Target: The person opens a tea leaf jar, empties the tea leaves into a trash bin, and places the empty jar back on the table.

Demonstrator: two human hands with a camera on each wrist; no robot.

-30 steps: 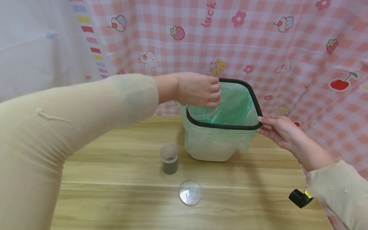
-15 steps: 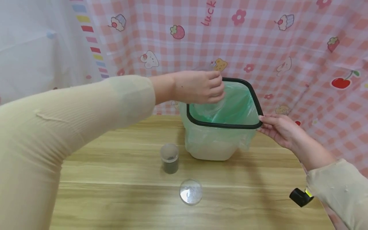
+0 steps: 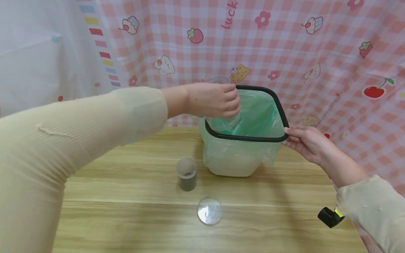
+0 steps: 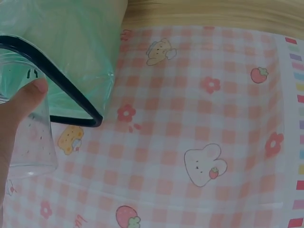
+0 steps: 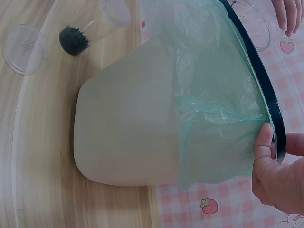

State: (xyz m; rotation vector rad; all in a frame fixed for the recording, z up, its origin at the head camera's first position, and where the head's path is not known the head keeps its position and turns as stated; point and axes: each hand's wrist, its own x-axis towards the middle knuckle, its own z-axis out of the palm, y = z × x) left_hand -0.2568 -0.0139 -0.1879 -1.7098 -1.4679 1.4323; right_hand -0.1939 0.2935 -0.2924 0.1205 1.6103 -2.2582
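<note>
My left hand (image 3: 215, 100) grips a clear plastic cup (image 4: 35, 142) and holds it tipped, one end inside the mouth of a whitish bin (image 3: 232, 167). Small dark specks cling to the cup's inner wall in the left wrist view. The bin has a black rim (image 3: 246, 139) and a thin green bag liner (image 3: 261, 112) folded over its outside. At the bin's right corner, my right hand (image 3: 307, 142) pinches the rim and bag edge between thumb and fingers. The left fingers partly hide the cup in the head view.
On the wooden table (image 3: 133, 189), left of the bin, stands a clear jar (image 3: 186, 177) with dark, loose-looking stuff at its bottom. A clear round lid (image 3: 210, 211) lies nearer the front. Behind the bin hangs a pink checked cloth (image 3: 177, 52).
My left hand shifted slightly up and right with the cup, then back left and down over the bin's left side. The right hand keeps its place on the rim.
</note>
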